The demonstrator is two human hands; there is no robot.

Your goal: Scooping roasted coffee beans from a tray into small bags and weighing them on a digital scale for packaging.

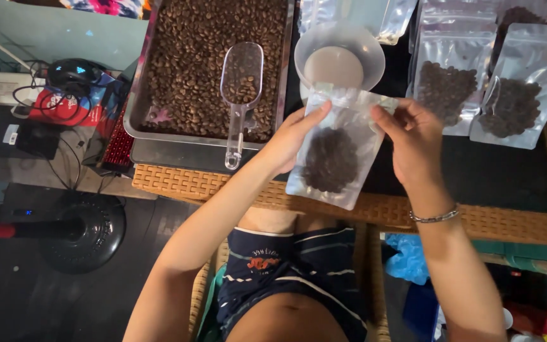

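Both grips clamp the pouch of beans: my left hand and right hand pinch its top; a scoop lies beside the left.

The clear plastic pouch is held up between both hands at its top edge, slightly tilted; it hangs above the woven table edge. Dark coffee beans fill its lower middle part; the top is still open.
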